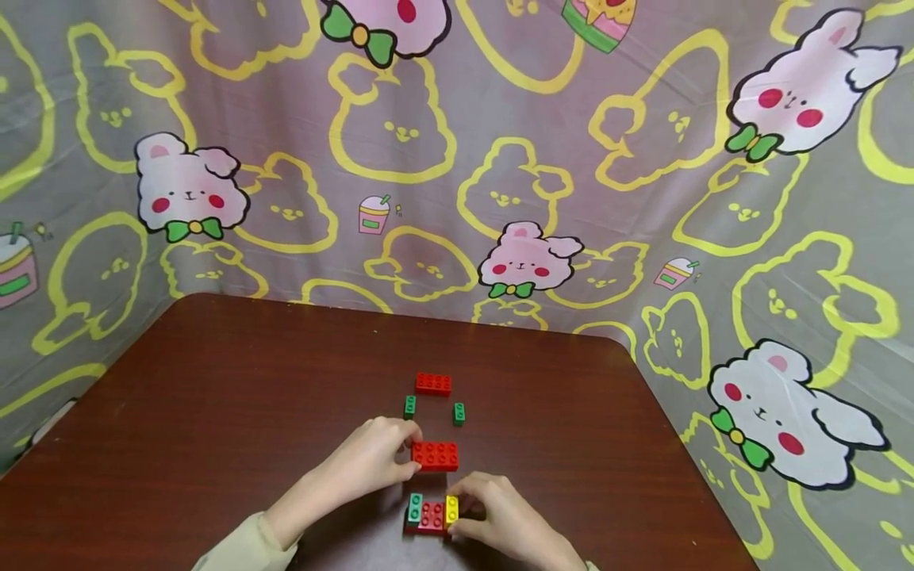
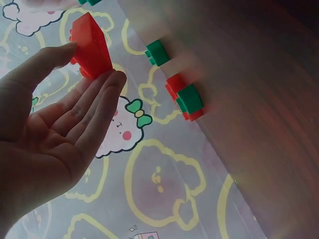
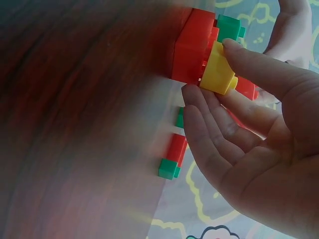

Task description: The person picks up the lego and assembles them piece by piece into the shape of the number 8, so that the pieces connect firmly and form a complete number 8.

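Observation:
My left hand [image 1: 382, 454] pinches one end of a red building brick [image 1: 435, 456] between thumb and fingers; the left wrist view shows this red brick [image 2: 93, 47] tilted. Nearer to me, my right hand [image 1: 496, 511] has thumb and fingers around a small yellow brick [image 1: 452, 511]. In the right wrist view the yellow brick [image 3: 217, 69] sits on one end of another red brick [image 3: 192, 50], its studs pointing away from the red one. A green brick [image 1: 416, 508] is on the opposite end, with red studs showing between the two.
Beyond my hands, two small green bricks, one left [image 1: 410, 407] and one right [image 1: 459, 413], stand on the brown table [image 1: 286, 373]. A red brick [image 1: 433, 384] lies just behind them. A patterned curtain [image 1: 428, 198] hangs around the table's far and side edges.

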Demonstrator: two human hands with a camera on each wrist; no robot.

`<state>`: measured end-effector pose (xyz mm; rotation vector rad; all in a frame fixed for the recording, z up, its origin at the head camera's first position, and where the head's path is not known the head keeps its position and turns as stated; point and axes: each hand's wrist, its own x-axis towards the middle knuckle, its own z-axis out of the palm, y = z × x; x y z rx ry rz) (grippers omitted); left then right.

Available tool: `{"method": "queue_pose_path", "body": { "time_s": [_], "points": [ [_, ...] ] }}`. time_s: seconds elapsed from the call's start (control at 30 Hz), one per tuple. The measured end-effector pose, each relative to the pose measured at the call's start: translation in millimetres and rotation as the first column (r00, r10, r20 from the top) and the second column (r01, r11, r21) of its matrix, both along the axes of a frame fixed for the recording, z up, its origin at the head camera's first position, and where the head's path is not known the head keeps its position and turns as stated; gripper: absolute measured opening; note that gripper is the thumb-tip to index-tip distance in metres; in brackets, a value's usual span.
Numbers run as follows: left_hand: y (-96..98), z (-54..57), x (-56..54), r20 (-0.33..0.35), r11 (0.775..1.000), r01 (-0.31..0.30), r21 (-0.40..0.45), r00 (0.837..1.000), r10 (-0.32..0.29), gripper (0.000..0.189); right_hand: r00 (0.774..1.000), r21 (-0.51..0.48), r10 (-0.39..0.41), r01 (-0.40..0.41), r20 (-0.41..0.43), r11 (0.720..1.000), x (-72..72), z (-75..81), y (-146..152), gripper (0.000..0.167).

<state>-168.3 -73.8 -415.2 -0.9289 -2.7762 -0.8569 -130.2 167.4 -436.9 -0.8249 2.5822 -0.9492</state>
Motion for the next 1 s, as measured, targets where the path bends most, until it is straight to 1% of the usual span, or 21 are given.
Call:
{"method": "queue_pose_path", "body": {
  "time_s": [0.13,0.23,0.33,0.43,0.53,0.73,0.9,1.0],
  "points": [
    [-1.2,1.5,3.0,-0.032,1.000,0.003,-0.001,0.999,-0.003,0.022,0.999,0.011,0.012,-0.012,-0.041,1.000,0.9,-1.0,0,0.030],
    [-2.3,3.7,5.5,-0.052,1.000,0.000,0.000,0.999,0.000,0.022,0.999,0.006,0.019,-0.019,-0.040,1.000,1.0,-1.0,1,0.032],
    [-3.1,6.2,7.6,-0.067,1.000,-0.001,0.001,0.998,0.001,0.022,0.999,-0.033,0.031,-0.032,-0.034,0.999,1.5,-0.1,2,0.034],
    [-4.2,8.2,8.9,-0.069,1.000,-0.001,-0.002,0.998,0.001,0.022,0.998,-0.081,0.035,-0.040,-0.060,0.996,1.7,1.1,4,0.033],
    [-4.6,9.7,10.0,-0.077,1.000,0.003,0.000,0.997,-0.003,0.023,0.994,-0.104,0.019,-0.030,-0.106,0.994,0.8,3.0,7,0.031],
    [-4.5,14.0,14.5,-0.068,1.000,0.023,0.015,0.997,-0.022,0.022,0.980,-0.094,-0.027,0.008,-0.197,0.996,-2.3,7.5,12,0.031],
    [-4.8,16.1,19.7,-0.051,0.999,0.049,0.019,0.998,-0.048,0.022,0.975,-0.091,-0.057,0.038,-0.213,0.995,-3.7,12.0,13,0.031],
    [-4.5,15.1,21.5,-0.047,0.998,0.063,0.013,0.997,-0.062,0.022,0.978,-0.089,-0.068,0.051,-0.198,0.995,-3.6,14.4,12,0.032]
  ]
}}
